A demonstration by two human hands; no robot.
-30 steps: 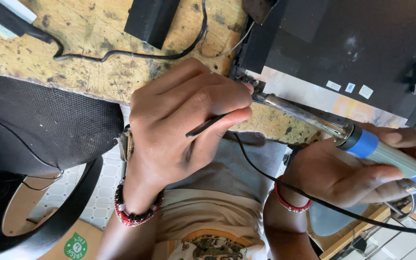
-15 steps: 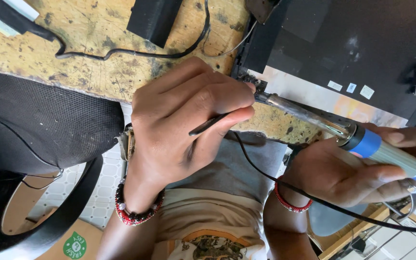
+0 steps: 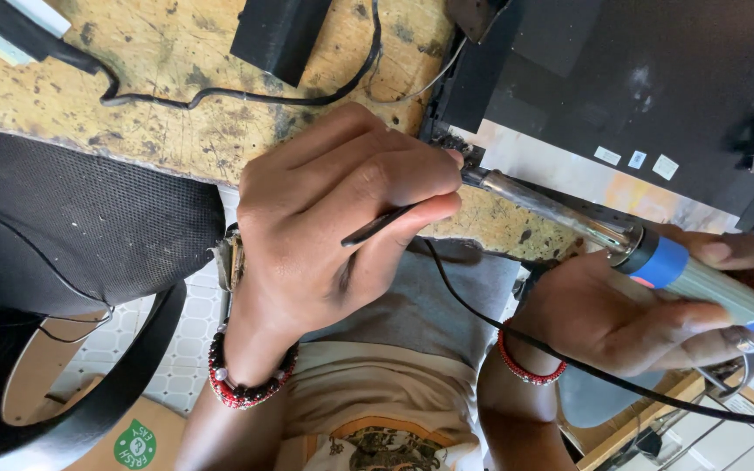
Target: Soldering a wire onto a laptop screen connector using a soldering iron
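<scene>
My left hand (image 3: 333, 227) pinches a thin black tool (image 3: 377, 227) between thumb and fingers, its tip hidden under my fingertips at the corner of a black panel (image 3: 621, 78). My right hand (image 3: 647, 305) grips the blue and grey handle of a soldering iron (image 3: 656, 253). The iron's metal barrel runs up and left, and its tip meets a small dark part (image 3: 460, 148) at the panel's corner, right beside my left fingertips. Both wrists wear red bead bracelets.
A worn wooden workbench (image 3: 159, 78) carries a black cable (image 3: 246, 94) and a black block (image 3: 277, 35). The iron's cord (image 3: 499, 327) hangs across my lap. A black mesh chair (image 3: 71, 235) stands at the left, above a tiled floor.
Both hands stay almost still. The left hand has shifted very slightly at the panel corner; the iron keeps its place.
</scene>
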